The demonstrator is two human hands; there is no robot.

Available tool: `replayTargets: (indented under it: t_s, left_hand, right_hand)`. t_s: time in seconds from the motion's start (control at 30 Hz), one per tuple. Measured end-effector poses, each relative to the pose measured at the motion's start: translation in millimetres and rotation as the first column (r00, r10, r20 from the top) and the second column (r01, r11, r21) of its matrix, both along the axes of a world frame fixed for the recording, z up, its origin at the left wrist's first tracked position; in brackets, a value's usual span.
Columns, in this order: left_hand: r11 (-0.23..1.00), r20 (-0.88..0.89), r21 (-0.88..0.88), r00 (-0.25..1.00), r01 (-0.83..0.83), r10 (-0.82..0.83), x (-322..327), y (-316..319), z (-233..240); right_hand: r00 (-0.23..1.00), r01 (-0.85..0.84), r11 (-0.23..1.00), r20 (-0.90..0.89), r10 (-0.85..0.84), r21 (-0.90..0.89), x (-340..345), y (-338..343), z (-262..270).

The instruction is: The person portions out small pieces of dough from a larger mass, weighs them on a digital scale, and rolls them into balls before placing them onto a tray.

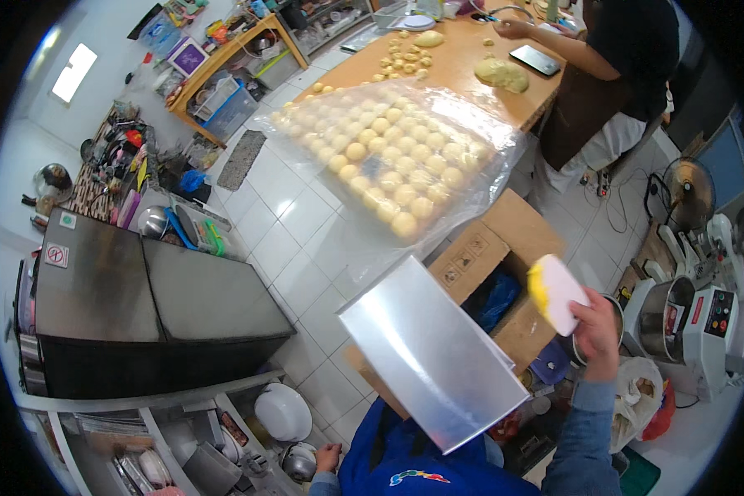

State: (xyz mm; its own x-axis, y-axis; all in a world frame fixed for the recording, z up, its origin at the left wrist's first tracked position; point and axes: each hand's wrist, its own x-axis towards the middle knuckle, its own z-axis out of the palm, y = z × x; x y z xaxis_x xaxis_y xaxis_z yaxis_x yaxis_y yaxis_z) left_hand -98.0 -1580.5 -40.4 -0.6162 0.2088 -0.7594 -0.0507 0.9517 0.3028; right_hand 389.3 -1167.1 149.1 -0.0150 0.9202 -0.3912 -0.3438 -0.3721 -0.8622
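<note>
My right hand (595, 328) holds a pale pink plastic dough scraper (558, 294) with yellow matter smeared along one edge. An upside-down or flat metal baking tray (431, 353) lies slanted just before my body. My left hand (328, 457) hangs low at my left side, near a steel bowl (299, 462); what its fingers do is unclear. Beyond the metal tray, many round pale dough balls (404, 224) sit in rows under a clear plastic sheet (459, 118). On the wooden table (465, 43) rest small dough pieces (409, 57) and a larger dough lump (502, 74).
An open cardboard box (471, 248) with a blue plastic bag inside stands beyond the metal tray. A co-worker in a brown apron (586, 118) is at the table's right side. A mixer (688, 335) and a fan (688, 186) stand right; shelves (149, 403) lie left.
</note>
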Motion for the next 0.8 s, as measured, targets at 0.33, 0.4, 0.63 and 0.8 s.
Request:
replayTargets:
  t_s: [0.33,0.4,0.63,0.8]
  left_hand:
    - [0.987,0.011,0.141,0.997,-0.077,0.076,-142,5,-42]
    - [0.99,-0.035,0.137,0.999,-0.035,0.04,-182,18,-43]
    - [0.96,-0.153,0.221,0.978,0.172,-0.14,-286,103,-26]
    - [0.907,-0.141,0.353,0.972,0.229,-0.19,-318,179,-9]
  right_hand:
    - [0.884,0.453,0.811,-0.069,-0.463,0.369,-97,-148,102]
    - [0.888,0.45,0.798,-0.11,-0.446,0.401,-135,-165,110]
    - [0.961,0.255,0.884,-0.199,-0.189,0.392,-311,-122,119]
    - [0.955,0.197,0.942,-0.269,-0.123,0.27,-428,-62,108]
